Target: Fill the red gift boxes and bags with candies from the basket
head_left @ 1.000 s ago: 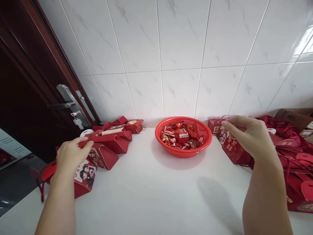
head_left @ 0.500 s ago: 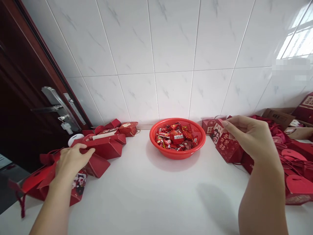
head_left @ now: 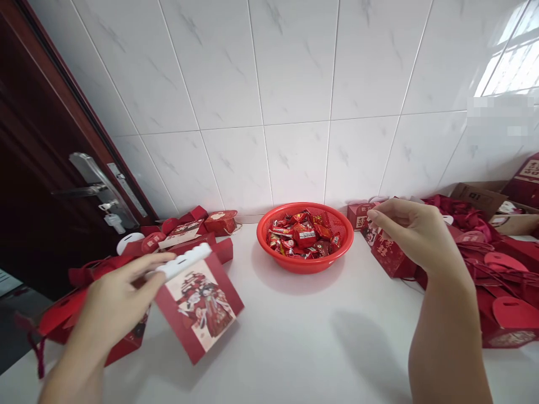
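Observation:
My left hand (head_left: 115, 297) pinches the white scalloped top of a red gift box (head_left: 206, 306) printed with a couple in festive dress. The box hangs tilted over the table's left side. Behind and beneath that hand are more red boxes (head_left: 181, 233). My right hand (head_left: 408, 230) is at the right, its thumb and fingers drawn together. It hovers in front of a red box with gold lettering (head_left: 389, 255); whatever it may hold is hidden. Between the hands stands a red plastic basket (head_left: 305, 266) with several red-wrapped sweets (head_left: 304, 234) in it.
Red boxes with cords (head_left: 511, 314) crowd the right side, with an open cardboard box (head_left: 480, 199) behind them. A tiled wall (head_left: 295, 157) borders the white table (head_left: 286, 331) at the back. A dark door with a metal handle (head_left: 90, 188) is at the left.
My left hand has taken a box from the left group and moved it slightly right and toward me, its printed face now showing. My right hand has shifted slightly left.

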Motion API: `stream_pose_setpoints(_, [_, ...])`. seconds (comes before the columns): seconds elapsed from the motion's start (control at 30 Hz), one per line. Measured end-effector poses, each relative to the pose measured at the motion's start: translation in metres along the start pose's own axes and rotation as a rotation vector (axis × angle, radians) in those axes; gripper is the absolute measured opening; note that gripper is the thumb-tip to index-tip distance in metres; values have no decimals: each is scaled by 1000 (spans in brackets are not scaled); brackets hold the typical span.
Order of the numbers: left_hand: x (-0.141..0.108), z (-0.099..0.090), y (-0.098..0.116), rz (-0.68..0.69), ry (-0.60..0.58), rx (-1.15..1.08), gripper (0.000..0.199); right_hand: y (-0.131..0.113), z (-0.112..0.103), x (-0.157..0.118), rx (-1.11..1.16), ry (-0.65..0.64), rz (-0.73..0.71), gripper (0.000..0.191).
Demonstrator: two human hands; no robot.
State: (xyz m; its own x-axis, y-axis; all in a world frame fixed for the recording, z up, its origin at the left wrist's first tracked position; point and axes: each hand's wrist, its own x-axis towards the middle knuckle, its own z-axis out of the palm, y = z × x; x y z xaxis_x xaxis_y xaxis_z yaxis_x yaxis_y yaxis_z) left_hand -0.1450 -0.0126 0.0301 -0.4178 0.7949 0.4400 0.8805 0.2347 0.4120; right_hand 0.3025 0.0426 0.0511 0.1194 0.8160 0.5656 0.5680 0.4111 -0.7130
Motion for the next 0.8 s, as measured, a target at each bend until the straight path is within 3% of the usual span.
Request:
stream_pose_setpoints(0.1, [-10,19,42,246,-144,-358,26,-4,8,-1,42,-156,-43,34])
stream_pose_setpoints(0.23, [-22,57,90,624,-359,-565,28,-11,22,-2,21,-444,-90,34])
stream_pose_setpoints(0.37, [-34,90,123,788,-511,-669,35,-15,35,-2,-95,-724,-120,27])
stream_pose_setpoints(0.47, [-38,107,134,797,-577,-740,35,-13,44,0,-159,-851,-143,20])
stream_pose_setpoints(0.57, [-39,118,136,733,-687,-836,30,-8,53,3,-203,-856,-144,20])
stream_pose_setpoints(0.7, [-37,127,135,562,-868,-944,23,1,62,6,-247,-843,-138,28])
stream_pose_setpoints(0.8, [-35,132,135,410,-1039,-1000,21,5,66,8,-267,-936,-37,25])
